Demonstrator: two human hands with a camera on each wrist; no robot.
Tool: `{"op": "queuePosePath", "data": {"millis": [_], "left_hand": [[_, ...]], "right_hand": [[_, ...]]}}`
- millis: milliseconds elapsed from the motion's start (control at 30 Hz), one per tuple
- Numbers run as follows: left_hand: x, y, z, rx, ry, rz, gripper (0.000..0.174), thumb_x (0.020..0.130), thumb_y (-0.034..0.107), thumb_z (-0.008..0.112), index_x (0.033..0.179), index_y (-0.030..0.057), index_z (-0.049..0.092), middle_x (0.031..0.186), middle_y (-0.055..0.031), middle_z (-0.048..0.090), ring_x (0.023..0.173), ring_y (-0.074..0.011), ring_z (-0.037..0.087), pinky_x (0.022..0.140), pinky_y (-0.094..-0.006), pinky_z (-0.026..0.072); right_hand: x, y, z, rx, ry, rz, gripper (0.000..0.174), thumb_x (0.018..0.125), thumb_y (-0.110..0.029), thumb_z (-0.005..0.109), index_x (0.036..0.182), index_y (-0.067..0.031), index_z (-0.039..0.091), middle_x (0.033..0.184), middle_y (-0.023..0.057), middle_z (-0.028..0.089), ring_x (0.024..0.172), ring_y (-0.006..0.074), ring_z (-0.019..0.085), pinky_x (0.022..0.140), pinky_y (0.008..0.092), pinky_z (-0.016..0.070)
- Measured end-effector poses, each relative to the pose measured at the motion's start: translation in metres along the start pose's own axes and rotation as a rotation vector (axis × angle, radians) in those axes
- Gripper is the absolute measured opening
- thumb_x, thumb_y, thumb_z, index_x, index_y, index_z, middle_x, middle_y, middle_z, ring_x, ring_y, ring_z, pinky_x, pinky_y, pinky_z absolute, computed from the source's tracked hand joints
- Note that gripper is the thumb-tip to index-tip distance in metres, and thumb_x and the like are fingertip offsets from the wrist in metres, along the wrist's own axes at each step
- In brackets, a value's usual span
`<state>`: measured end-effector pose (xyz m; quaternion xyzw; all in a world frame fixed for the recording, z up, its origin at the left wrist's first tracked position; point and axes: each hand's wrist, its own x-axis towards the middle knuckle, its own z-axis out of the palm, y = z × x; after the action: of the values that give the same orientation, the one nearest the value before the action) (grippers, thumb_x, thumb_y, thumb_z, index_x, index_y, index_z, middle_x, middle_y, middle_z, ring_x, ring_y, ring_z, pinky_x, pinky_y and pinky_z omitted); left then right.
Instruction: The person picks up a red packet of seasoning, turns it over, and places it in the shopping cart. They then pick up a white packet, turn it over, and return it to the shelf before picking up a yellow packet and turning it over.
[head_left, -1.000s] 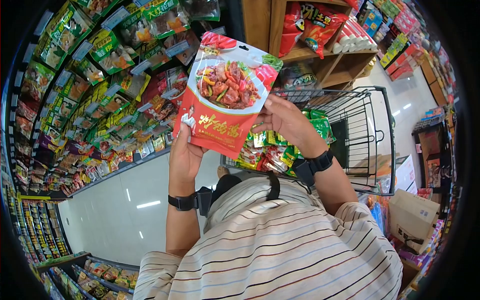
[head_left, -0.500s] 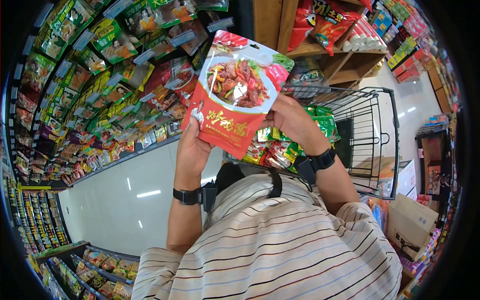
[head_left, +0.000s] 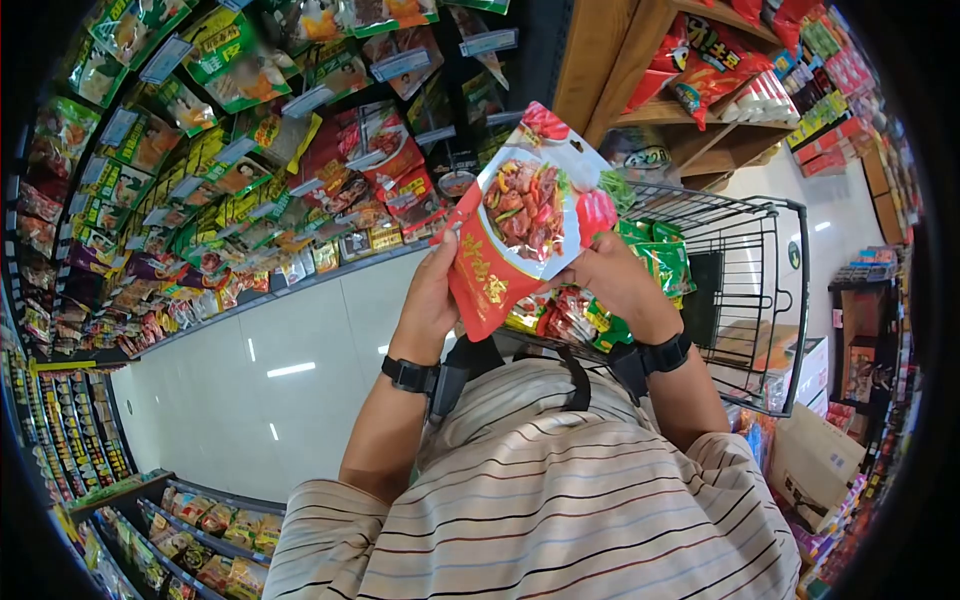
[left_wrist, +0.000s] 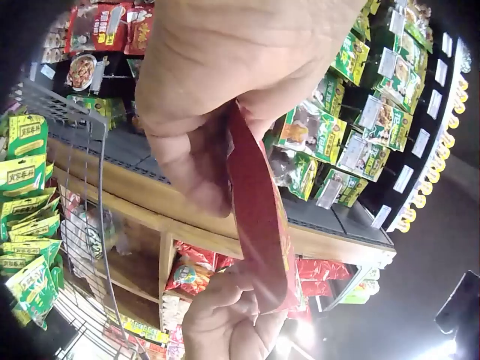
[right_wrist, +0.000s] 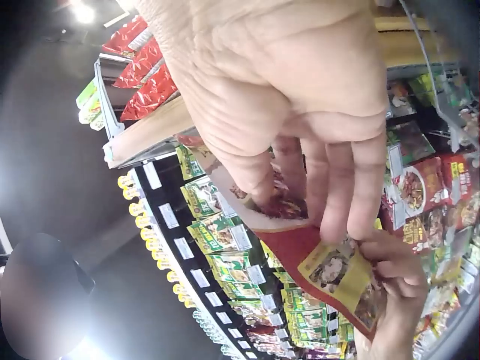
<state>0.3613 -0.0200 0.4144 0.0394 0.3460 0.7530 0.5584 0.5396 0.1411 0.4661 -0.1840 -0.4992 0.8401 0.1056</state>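
A red and white food pouch (head_left: 522, 215), printed with a plate of stir-fried meat, is held up in front of the body at a tilt. My left hand (head_left: 432, 300) pinches its lower left edge, thumb on the printed front. On the opposite edge my right hand (head_left: 622, 285) grips the pouch with the thumb in front and fingers behind. The left wrist view shows the pouch (left_wrist: 259, 217) edge-on between both hands. In the right wrist view, fingers spread across the back of the pouch (right_wrist: 315, 262), which bears a yellow label.
A wire shopping cart (head_left: 745, 290) stands at the right with several green and red packets (head_left: 660, 262) inside. Racks of hanging packets (head_left: 240, 70) line the left and front. A wooden shelf (head_left: 605, 60) holds red snack bags (head_left: 722, 65). Below lies a pale tiled floor (head_left: 230, 410).
Both hands have moved right and a little down with the pouch. The pouch has tilted further clockwise and turned more away, and the view has shifted toward the left shelves.
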Motion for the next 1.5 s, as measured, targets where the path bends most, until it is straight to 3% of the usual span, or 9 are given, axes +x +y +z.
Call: {"op": "queuePosePath", "data": {"millis": [167, 300, 433, 733, 833, 933, 1167, 1367, 1500], "left_hand": [[0.008, 0.020, -0.030, 0.000, 0.048, 0.077, 0.047, 0.101, 0.037, 0.053, 0.134, 0.0026, 0.050, 0.133, -0.0086, 0.059, 0.119, -0.0180, 0.059, 0.102, -0.0373, 0.0486], [0.009, 0.038, -0.058, -0.036, 0.080, 0.103, 0.042, 0.103, 0.032, 0.050, 0.134, 0.0041, 0.050, 0.132, -0.0075, 0.059, 0.119, -0.0179, 0.058, 0.103, -0.0372, 0.0474], [0.008, 0.054, -0.069, -0.066, 0.070, 0.137, 0.042, 0.104, 0.030, 0.049, 0.137, 0.0037, 0.048, 0.133, -0.0073, 0.058, 0.121, -0.0178, 0.057, 0.104, -0.0371, 0.0463], [0.019, 0.087, -0.104, -0.082, 0.027, 0.106, 0.045, 0.104, 0.033, 0.048, 0.139, 0.0033, 0.046, 0.136, -0.0091, 0.056, 0.122, -0.0200, 0.057, 0.104, -0.0392, 0.0459], [0.026, 0.090, -0.121, -0.066, 0.028, 0.069, 0.046, 0.104, 0.035, 0.049, 0.138, 0.0047, 0.046, 0.135, -0.0089, 0.057, 0.122, -0.0207, 0.057, 0.103, -0.0408, 0.0470], [0.030, 0.091, -0.129, -0.052, 0.044, 0.042, 0.047, 0.103, 0.037, 0.050, 0.137, 0.0062, 0.047, 0.133, -0.0084, 0.058, 0.120, -0.0212, 0.059, 0.101, -0.0414, 0.0486], [0.046, 0.090, -0.185, -0.024, 0.005, -0.084, 0.047, 0.101, 0.039, 0.053, 0.136, 0.0072, 0.048, 0.126, -0.0109, 0.061, 0.113, -0.0224, 0.062, 0.096, -0.0410, 0.0510], [0.037, 0.100, -0.192, 0.354, 0.254, -0.037, 0.057, 0.100, 0.040, 0.056, 0.143, 0.0066, 0.042, 0.135, -0.0171, 0.053, 0.125, -0.0279, 0.054, 0.100, -0.0421, 0.0476], [0.037, 0.117, -0.176, 0.568, 0.169, 0.083, 0.065, 0.100, 0.040, 0.056, 0.150, 0.0063, 0.033, 0.144, -0.0197, 0.045, 0.133, -0.0299, 0.045, 0.108, -0.0407, 0.0392]], "right_hand": [[0.017, 0.005, 0.002, 0.028, 0.047, 0.113, 0.032, 0.098, -0.022, 0.057, 0.117, 0.0045, 0.059, 0.109, 0.0144, 0.066, 0.099, 0.0249, 0.068, 0.087, 0.0383, 0.0579], [0.039, 0.010, 0.012, 0.116, 0.033, 0.003, 0.025, 0.098, -0.020, 0.057, 0.107, 0.0040, 0.059, 0.098, 0.0130, 0.064, 0.092, 0.0266, 0.069, 0.088, 0.0375, 0.0574], [0.061, 0.011, 0.027, 0.001, 0.151, 0.132, 0.032, 0.099, -0.027, 0.057, 0.107, 0.0040, 0.061, 0.098, 0.0124, 0.066, 0.087, 0.0224, 0.070, 0.083, 0.0327, 0.0574], [0.108, 0.004, 0.082, -0.206, 0.255, 0.099, 0.043, 0.099, -0.036, 0.059, 0.110, 0.0054, 0.064, 0.098, 0.0111, 0.068, 0.083, 0.0192, 0.069, 0.079, 0.0293, 0.0550], [0.119, 0.003, 0.095, -0.399, 0.252, 0.097, 0.044, 0.099, -0.038, 0.059, 0.106, 0.0055, 0.066, 0.099, 0.0098, 0.068, 0.080, 0.0176, 0.068, 0.076, 0.0286, 0.0545], [0.132, 0.014, 0.098, -0.392, 0.216, 0.027, 0.046, 0.098, -0.039, 0.060, 0.104, 0.0054, 0.067, 0.096, 0.0088, 0.068, 0.078, 0.0163, 0.068, 0.073, 0.0276, 0.0536], [0.152, 0.019, 0.103, -0.442, 0.197, 0.109, 0.047, 0.098, -0.040, 0.060, 0.106, 0.0049, 0.067, 0.091, 0.0061, 0.068, 0.081, 0.0131, 0.065, 0.072, 0.0271, 0.0525], [0.158, 0.007, 0.118, -0.576, 0.120, 0.191, 0.045, 0.101, -0.039, 0.055, 0.120, 0.0000, 0.066, 0.094, 0.0043, 0.068, 0.084, 0.0107, 0.063, 0.075, 0.0283, 0.0524], [0.166, 0.027, 0.107, -0.399, 0.131, 0.129, 0.045, 0.102, -0.039, 0.053, 0.125, -0.0009, 0.063, 0.097, 0.0047, 0.068, 0.087, 0.0110, 0.064, 0.077, 0.0278, 0.0534]]}}
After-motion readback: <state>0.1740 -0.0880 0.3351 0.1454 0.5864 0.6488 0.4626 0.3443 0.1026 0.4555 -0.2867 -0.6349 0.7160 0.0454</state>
